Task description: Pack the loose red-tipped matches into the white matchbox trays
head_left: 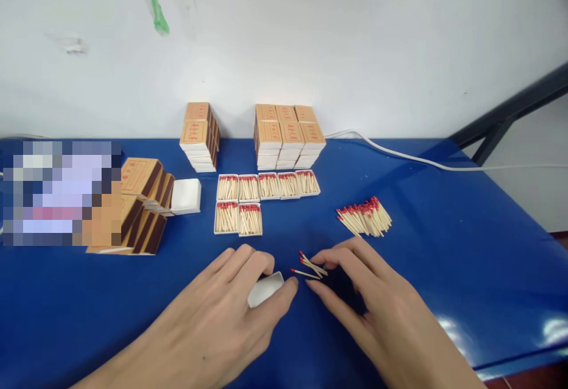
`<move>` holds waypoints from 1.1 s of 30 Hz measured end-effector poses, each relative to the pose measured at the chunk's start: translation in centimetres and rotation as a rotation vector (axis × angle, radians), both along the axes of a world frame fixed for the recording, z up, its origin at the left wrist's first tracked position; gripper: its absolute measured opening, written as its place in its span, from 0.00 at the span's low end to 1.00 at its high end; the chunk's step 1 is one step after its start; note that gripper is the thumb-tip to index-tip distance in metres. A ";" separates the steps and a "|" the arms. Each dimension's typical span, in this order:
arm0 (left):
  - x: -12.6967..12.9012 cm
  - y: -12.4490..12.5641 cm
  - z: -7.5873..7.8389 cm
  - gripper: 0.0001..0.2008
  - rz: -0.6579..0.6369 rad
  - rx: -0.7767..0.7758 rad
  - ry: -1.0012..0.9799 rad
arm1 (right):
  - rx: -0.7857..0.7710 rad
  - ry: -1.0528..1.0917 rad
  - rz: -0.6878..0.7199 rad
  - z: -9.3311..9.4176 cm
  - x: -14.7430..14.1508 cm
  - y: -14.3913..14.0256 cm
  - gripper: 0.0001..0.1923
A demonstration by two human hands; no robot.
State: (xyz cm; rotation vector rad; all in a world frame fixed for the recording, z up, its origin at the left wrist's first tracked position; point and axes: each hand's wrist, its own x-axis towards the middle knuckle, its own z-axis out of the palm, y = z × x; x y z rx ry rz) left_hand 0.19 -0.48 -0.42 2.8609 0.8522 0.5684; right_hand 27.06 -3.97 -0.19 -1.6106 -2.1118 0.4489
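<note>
My left hand (pixel 237 312) is closed around a small white matchbox tray (pixel 266 288), its bare inside facing up and partly covered by my fingers. Just to the right, a few loose red-tipped matches (pixel 313 268) lie on the blue table at the fingertips of my right hand (pixel 377 300). The thumb and index finger of that hand are apart, on either side of the matches, and the index finger seems to touch them. Beyond my right hand is a larger pile of matches (pixel 366 217). Several trays filled with matches (pixel 251 220) stand in two rows ahead of my left hand.
Two stacks of orange matchboxes, one smaller (pixel 197 135) and one wider (pixel 288 135), stand by the wall. More matchbox sleeves (pixel 142 179) and a white tray stack (pixel 186 195) are at left, beside a pixelated area. A white cable (pixel 399 155) crosses the back right.
</note>
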 end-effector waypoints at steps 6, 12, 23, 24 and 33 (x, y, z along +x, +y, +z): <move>0.0 0.0 -0.3 0.21 0.002 -0.020 -0.032 | 0.043 0.001 -0.036 -0.2 0.4 0.4 0.07; 0.1 -0.1 -0.5 0.23 0.005 0.004 -0.015 | 0.011 0.053 -0.070 -0.3 -0.2 0.7 0.07; 0.0 0.0 -0.4 0.21 0.039 -0.020 -0.041 | -0.050 0.098 -0.064 -0.1 -0.1 1.0 0.04; 0.0 0.1 -0.4 0.22 0.041 -0.028 -0.037 | -0.052 0.102 -0.068 0.0 -0.2 1.1 0.04; 0.2 0.2 -0.4 0.26 0.027 -0.048 0.017 | -0.134 0.121 -0.077 -0.1 -0.1 1.2 0.06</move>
